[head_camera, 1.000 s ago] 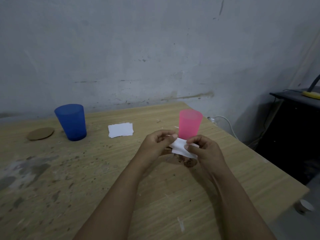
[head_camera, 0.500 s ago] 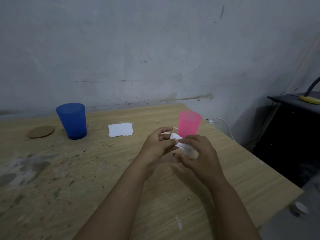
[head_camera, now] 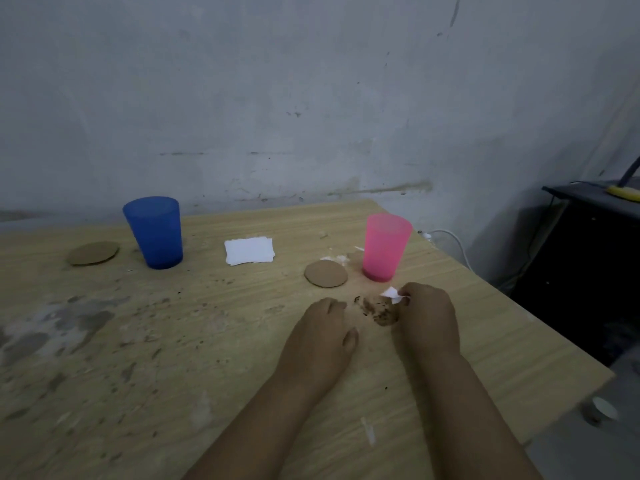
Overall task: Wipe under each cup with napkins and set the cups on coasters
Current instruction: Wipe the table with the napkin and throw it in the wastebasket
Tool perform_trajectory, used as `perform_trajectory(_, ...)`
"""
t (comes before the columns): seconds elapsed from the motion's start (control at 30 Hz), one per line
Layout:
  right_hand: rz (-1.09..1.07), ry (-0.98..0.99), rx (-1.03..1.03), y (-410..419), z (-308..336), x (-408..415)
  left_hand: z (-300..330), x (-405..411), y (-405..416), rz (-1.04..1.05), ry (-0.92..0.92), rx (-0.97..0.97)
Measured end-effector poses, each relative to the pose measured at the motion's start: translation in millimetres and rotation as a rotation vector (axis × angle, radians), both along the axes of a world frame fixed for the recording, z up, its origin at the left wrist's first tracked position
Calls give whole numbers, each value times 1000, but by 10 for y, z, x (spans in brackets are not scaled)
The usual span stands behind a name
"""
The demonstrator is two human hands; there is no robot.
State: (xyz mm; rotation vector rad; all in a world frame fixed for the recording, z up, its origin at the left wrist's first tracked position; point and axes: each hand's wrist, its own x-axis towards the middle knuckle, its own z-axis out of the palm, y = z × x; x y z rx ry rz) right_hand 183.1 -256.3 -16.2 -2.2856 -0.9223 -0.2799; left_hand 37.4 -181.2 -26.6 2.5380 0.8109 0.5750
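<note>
Hands, two, low over the pale wood-grain table [head_camera: 207,341]. A second ago you held the napkin up between both, in front of the pink cup; now both are down at the table.

Right hand [head_camera: 427,323]: your fingers are curled round a crumpled white paper napkin [head_camera: 391,294], only a corner of which shows. It sits at the 3 o'clock edge of a dark brown stain [head_camera: 377,308].

Left hand [head_camera: 320,341]: it has let go of the napkin; fingers loosely curled, holding nothing, at 9 o'clock of the stain.

Translucent pink plastic cup [head_camera: 386,247]: upright on bare wood at 12 o'clock of the stain, not on a coaster.

Round brown cork coaster [head_camera: 325,273]: just beside the pink cup at its 9 o'clock, uncovered now that your hands are lower.

Translucent blue plastic cup [head_camera: 154,232]: upright, far left, also on bare wood; a second round brown coaster [head_camera: 93,252] lies near it at 9 o'clock.

Stack of flat white napkins [head_camera: 249,251]: between the two cups.

Status, as a judgement: you have moved from readying the napkin to wiping; the stain looks unwiped, and neither cup is seated yet.
</note>
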Motion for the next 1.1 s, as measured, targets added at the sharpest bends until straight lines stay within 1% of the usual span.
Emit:
perform_trajectory(0.1, 58, -63, -208, 114, -8, -42, -88, -31, -54, 14, 20, 3)
perform_trajectory(0.13, 66, -75, -237, 168, -23, -46, -92, -24, -54, 20, 19, 1)
perform_trajectory(0.23, 98, 16, -276, 323, -36, -103, -103, -6, -15, 25, -14, -29)
perform_trajectory(0.27, 141, 3, -299, 345, -25, -131, -105, -6, -2, 24, -23, -39)
perform_trajectory(0.33, 291, -90, -354, 317, 16, -177, -116, -21, 14, 26, -37, -58)
perform_trajectory(0.4, 421, -108, -434, 198, 39, -137, -126, -29, 14, 29, -51, -79)
perform_trajectory(0.43, 449, -120, -492, 98, 60, -103, -128, -25, 7, 27, -57, -86)
perform_trajectory(0.47, 448, -141, -504, -9, 76, -61, -134, -20, 4, 27, -64, -89)
perform_trajectory(0.53, 390, -161, -466, -152, 96, -20, -134, -11, 12, 25, -83, -88)
perform_trajectory(0.6, 349, -181, -471, -75, 91, -22, -126, -12, 12, 24, -94, -76)
perform_trajectory(0.67, 293, -140, -438, 161, 55, -61, -116, -20, 5, 19, -90, -54)
perform_trajectory(0.7, 286, -80, -408, 267, 31, -102, -112, -28, 1, 16, -91, -40)
perform_trajectory(0.73, 282, -52, -360, 337, 15, -141, -112, -32, 0, 12, -96, -25)
perform_trajectory(0.83, 402, -154, -328, 244, -50, -241, -105, -31, 6, -13, -101, 23)
perform_trajectory(0.9, 475, -123, -303, 33, -44, -216, -119, -17, 4, -43, 7, 55)
perform_trajectory(0.93, 463, -108, -278, -46, -48, -150, -130, -11, 4, -60, 93, 70)
perform_trajectory(1.0, 364, -103, -240, -147, -65, 32, -133, -7, 1, -89, 226, 87)
perform_trajectory(1.07, 327, -159, -256, -90, -34, 150, -129, -13, -7, -106, 272, 80)
perform_trajectory(1.1, 318, -163, -312, -17, -12, 136, -123, -19, -12, -111, 275, 75)
